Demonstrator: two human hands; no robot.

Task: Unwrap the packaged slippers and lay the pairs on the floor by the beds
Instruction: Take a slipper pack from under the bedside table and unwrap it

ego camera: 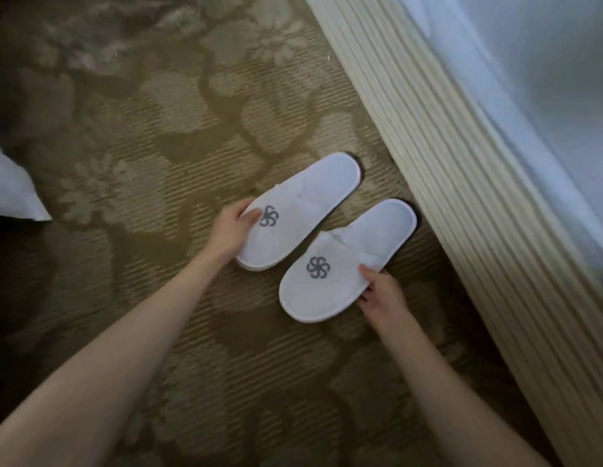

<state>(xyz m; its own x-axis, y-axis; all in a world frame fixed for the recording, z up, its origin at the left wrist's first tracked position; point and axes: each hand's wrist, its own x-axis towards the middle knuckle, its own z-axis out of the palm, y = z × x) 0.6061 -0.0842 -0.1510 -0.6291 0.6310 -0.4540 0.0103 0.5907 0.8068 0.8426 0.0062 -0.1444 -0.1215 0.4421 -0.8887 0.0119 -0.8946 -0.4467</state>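
Floral carpet, white cloth

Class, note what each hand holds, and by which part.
Left hand holds the left slipper at its toe-end outer edge; right hand holds the right slipper at its outer side edge.

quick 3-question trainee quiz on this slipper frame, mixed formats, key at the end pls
1. True or false: both slippers lie on the carpet with their logos facing up.
2. Multiple choice: the left hand is touching
A) the toe end of the left slipper
B) the heel end of that slipper
C) the bed skirt
3. Fill in: the right hand holds the right slipper on the side facing the ____.

Key:
1. True.
2. A.
3. Bed (the pleated skirt side).
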